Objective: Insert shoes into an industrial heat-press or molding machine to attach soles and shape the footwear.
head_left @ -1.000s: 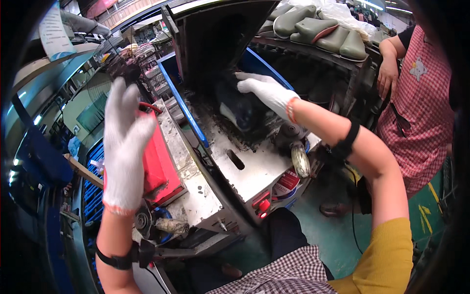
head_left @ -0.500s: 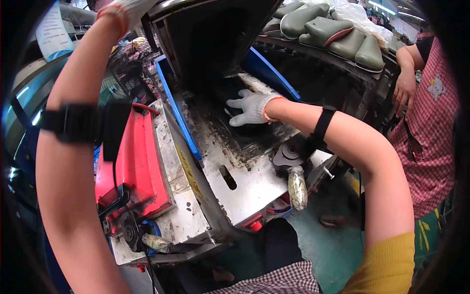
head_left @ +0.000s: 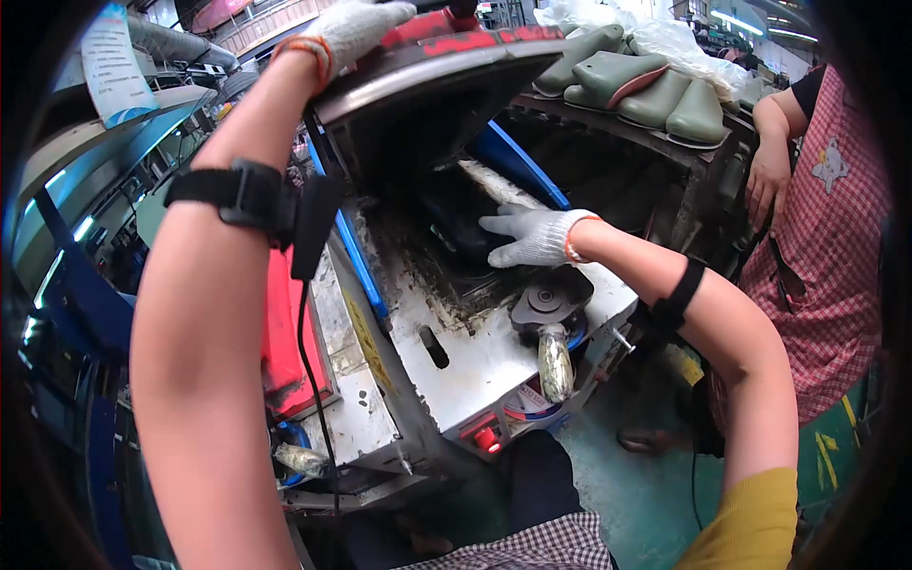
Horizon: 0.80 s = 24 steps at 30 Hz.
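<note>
From the head camera, the left hand (head_left: 356,28) — gloved in white — was raised to the top edge of the press's lifted lid (head_left: 427,66), its fingers curled over the rim. The right hand (head_left: 527,237), also gloved, lay with fingers spread flat on a dark moulded piece (head_left: 456,228) inside the open machine (gripping nothing visibly). Green shoe lasts (head_left: 646,90) sat on a rack behind — a co-worker's hand (head_left: 765,185) rested beside it.

One head-worn fisheye view looks steeply down, close over the press machine (head_left: 475,361).
</note>
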{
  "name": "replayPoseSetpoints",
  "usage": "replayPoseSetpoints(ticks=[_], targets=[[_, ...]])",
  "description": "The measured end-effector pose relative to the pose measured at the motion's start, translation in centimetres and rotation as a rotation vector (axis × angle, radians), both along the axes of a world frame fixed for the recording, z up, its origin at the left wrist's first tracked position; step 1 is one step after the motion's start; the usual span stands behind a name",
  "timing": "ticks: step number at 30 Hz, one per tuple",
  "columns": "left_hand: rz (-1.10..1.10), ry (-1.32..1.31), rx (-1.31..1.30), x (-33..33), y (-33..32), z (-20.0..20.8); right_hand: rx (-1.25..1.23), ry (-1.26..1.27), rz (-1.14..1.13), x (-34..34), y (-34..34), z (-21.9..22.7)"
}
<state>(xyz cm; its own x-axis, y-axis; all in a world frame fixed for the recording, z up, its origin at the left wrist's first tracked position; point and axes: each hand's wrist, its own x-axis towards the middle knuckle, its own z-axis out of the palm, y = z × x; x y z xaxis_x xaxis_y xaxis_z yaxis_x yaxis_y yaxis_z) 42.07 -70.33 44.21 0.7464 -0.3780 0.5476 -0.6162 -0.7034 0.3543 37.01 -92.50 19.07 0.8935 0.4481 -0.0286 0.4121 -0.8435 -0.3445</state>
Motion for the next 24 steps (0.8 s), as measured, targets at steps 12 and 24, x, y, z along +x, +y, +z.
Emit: replayPoseSetpoints(ticks=[12,24], targets=[[0.018,-0.554,-0.001,-3.3,-0.4,-12.0,-0.045,0.187,-0.143,-0.4,5.0,2.2],[0.021,-0.552,-0.007,-2.2,-0.1,-10.1,-0.307,-0.261,-0.019,5.3,9.5,-2.0]])
